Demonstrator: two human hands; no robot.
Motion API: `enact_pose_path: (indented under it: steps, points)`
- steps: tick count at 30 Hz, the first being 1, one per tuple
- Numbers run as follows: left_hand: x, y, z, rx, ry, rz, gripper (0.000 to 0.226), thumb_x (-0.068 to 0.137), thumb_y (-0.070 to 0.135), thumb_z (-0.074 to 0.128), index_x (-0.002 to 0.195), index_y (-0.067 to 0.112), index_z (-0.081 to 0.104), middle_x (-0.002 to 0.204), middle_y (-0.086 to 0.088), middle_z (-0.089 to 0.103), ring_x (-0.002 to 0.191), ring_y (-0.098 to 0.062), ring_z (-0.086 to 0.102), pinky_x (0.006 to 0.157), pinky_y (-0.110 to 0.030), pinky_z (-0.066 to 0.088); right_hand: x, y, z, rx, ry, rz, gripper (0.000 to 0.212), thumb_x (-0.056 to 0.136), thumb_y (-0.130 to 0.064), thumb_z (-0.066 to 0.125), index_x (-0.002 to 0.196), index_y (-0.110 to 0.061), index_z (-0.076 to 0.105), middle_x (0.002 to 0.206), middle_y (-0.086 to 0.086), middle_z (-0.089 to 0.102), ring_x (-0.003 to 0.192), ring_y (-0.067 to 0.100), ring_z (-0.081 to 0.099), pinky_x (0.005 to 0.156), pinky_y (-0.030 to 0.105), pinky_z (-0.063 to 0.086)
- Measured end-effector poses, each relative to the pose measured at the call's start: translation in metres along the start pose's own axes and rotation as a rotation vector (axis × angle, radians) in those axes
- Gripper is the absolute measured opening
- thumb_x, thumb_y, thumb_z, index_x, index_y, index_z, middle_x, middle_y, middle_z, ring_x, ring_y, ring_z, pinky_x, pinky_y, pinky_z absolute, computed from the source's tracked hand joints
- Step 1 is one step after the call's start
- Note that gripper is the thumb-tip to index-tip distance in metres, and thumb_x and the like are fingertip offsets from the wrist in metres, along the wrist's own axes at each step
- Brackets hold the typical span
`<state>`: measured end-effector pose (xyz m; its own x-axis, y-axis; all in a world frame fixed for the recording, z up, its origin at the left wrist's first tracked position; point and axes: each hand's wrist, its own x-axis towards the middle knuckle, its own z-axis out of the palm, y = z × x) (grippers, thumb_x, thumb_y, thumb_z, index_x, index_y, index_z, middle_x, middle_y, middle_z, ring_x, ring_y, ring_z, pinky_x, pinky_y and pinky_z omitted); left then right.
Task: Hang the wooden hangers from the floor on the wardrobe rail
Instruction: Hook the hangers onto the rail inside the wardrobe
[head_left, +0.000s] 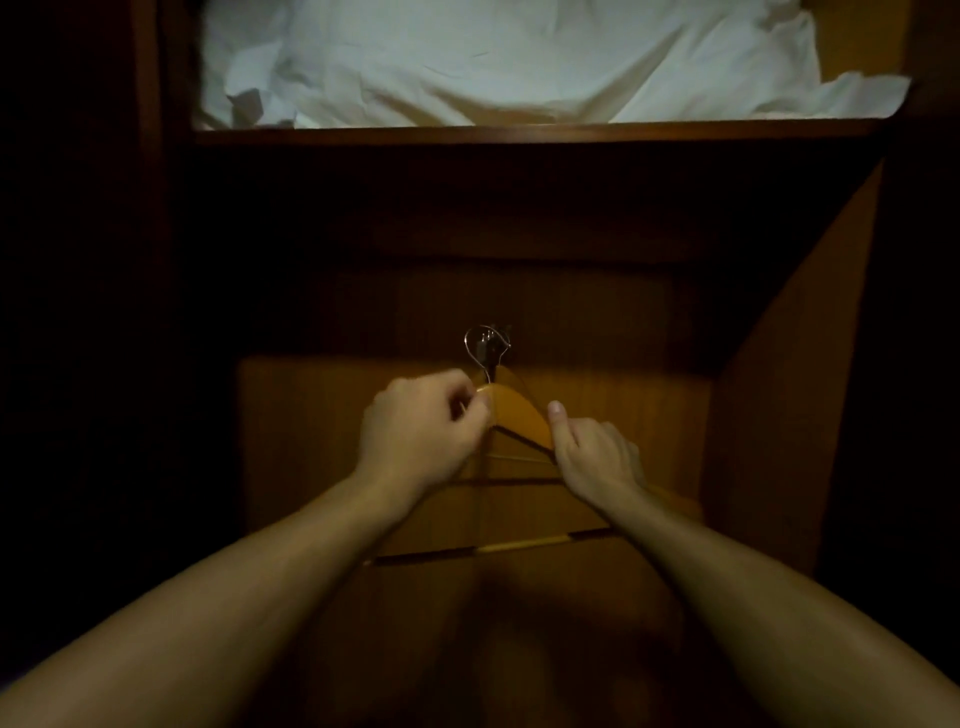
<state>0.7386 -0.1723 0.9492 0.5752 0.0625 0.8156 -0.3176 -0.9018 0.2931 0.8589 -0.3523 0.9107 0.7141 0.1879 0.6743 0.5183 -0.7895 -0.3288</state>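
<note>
Holding wooden hanger (519, 415) mid-frame, left hand (421, 431) and right hand (592, 457) each clenched on it; hook (485, 345) raised, rail hidden in dark; hanging unfinished.

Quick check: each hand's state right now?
Left hand: closed on the wooden hanger near its neck.
Right hand: closed on the hanger's right shoulder.

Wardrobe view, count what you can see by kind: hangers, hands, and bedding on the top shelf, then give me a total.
Wooden hangers: 1 clearly seen, held by both hands; dim bars behind may belong to more
Hands: 2, left hand and right hand
White bedding on the top shelf: 1 crumpled pile
Total: 4
</note>
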Motion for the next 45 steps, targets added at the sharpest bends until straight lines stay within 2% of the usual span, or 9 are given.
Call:
enact_pose_path:
  steps: [3,8,16,21,26,33,36,40,45]
  points:
    - [0.007,-0.014,-0.012,-0.277,-0.029,-0.286,0.016,0.098,0.028,0.054,0.084,0.025,0.062,0.081,0.007,0.062,0.074,-0.009,0.060,0.062,-0.026,0.049,-0.005,0.011,0.000,0.036,-0.007,0.004,0.063,0.104,-0.053,0.020,0.055,-0.022,0.045,0.052,-0.006,0.044,0.047,0.014,0.046,0.057,0.030,0.040]
    - [0.002,-0.020,-0.018,-0.726,-0.649,-0.399,0.035,0.093,-0.001,0.052,0.115,0.026,0.059,0.106,-0.001,0.061,0.069,-0.008,0.064,0.057,-0.022,0.048,-0.010,0.018,-0.003,0.424,-0.168,0.012,0.057,0.106,-0.042,0.033,0.053,-0.023,0.044,0.042,-0.012,0.038,0.038,0.007,0.036,0.048,0.027,0.032]
    - [0.008,0.005,-0.008,-1.398,-0.485,-0.328,0.041,0.101,0.036,0.034,0.118,0.013,0.063,0.115,-0.005,0.073,0.111,-0.023,0.066,0.086,-0.034,0.056,-0.022,-0.013,0.000,0.736,-0.376,0.066,0.061,0.091,-0.057,0.032,0.078,-0.006,0.063,0.053,0.003,0.049,0.046,0.018,0.045,0.051,0.030,0.037]
    - [0.016,0.017,0.002,-1.284,-0.273,-0.288,0.035,0.106,0.023,0.030,0.089,0.009,0.057,0.073,-0.005,0.066,0.083,-0.024,0.063,0.084,-0.039,0.051,-0.020,-0.024,-0.001,0.737,-0.407,0.086,0.063,0.092,-0.061,0.033,0.069,-0.011,0.063,0.055,0.006,0.059,0.053,0.023,0.056,0.069,0.043,0.047]
    - [0.015,0.032,0.017,-1.158,-0.188,-0.328,0.035,0.105,0.024,0.038,0.080,0.011,0.058,0.062,-0.001,0.059,0.058,-0.012,0.057,0.061,-0.025,0.051,-0.009,-0.038,-0.017,0.807,-0.399,0.106,0.042,0.104,-0.042,0.037,0.084,-0.024,0.070,0.093,0.000,0.072,0.101,0.024,0.065,0.103,0.056,0.045]
    - [0.015,0.041,0.040,-0.652,0.002,-0.211,0.031,0.102,0.031,0.045,0.076,0.023,0.060,0.068,-0.003,0.062,0.065,-0.020,0.062,0.069,-0.044,0.055,-0.020,-0.040,-0.077,0.832,-0.705,0.132,0.052,0.076,-0.076,0.057,0.101,-0.032,0.067,0.098,-0.006,0.073,0.090,0.014,0.072,0.080,0.033,0.054]
    - [0.018,0.040,0.046,-0.543,0.008,-0.201,0.032,0.101,0.035,0.046,0.075,0.025,0.061,0.068,0.005,0.063,0.070,-0.019,0.064,0.082,-0.053,0.053,-0.027,-0.037,-0.088,0.600,-0.915,0.154,0.041,0.080,-0.043,0.076,0.116,-0.035,0.057,0.115,0.002,0.067,0.096,0.022,0.072,0.077,0.039,0.061]
    - [0.025,0.039,0.051,-0.551,-0.108,-0.169,0.032,0.102,0.035,0.046,0.077,0.025,0.063,0.071,0.005,0.067,0.071,-0.016,0.066,0.077,-0.047,0.056,-0.032,-0.032,-0.082,0.468,-0.701,0.204,0.018,0.094,-0.020,0.061,0.111,-0.024,0.054,0.095,0.007,0.065,0.070,0.020,0.064,0.062,0.037,0.054]
    - [0.027,0.029,0.050,-0.910,-0.312,-0.145,0.034,0.103,0.027,0.047,0.078,0.015,0.066,0.078,-0.006,0.067,0.072,-0.018,0.060,0.069,-0.039,0.048,-0.035,-0.019,-0.078,0.556,-0.597,0.173,0.030,0.096,-0.047,0.057,0.106,-0.019,0.058,0.075,0.001,0.054,0.054,0.011,0.045,0.048,0.027,0.034]
